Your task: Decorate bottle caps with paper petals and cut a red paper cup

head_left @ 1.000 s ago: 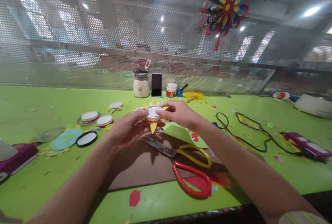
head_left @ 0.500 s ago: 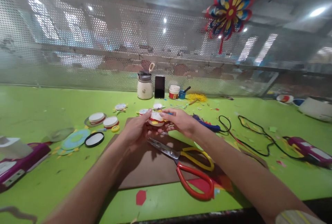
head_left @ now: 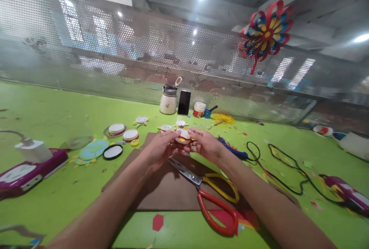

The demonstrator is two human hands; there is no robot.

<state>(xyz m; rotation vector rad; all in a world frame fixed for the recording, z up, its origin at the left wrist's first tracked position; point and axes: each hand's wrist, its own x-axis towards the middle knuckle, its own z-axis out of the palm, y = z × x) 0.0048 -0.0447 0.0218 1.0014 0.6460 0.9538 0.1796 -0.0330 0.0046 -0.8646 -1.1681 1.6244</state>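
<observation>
I log, on the green table (head_left: 43,106):
- brown board (head_left: 161,195), near edge; scissors (head_left: 213,197) with red and yellow handles lying on it
- red paper hexagon (head_left: 158,222) just in front of the board
- two white round lids (head_left: 117,129), blue paper ring (head_left: 93,149) and black-rimmed disc (head_left: 113,151), left of the board
- magenta power strip (head_left: 29,170) with a white plug (head_left: 33,151), far left
- cream jar (head_left: 168,102) and upright phone (head_left: 184,102), side by side against the perforated screen (head_left: 86,49)
- black cable (head_left: 276,164), right

Overhead I see a paper pinwheel (head_left: 266,33).
</observation>
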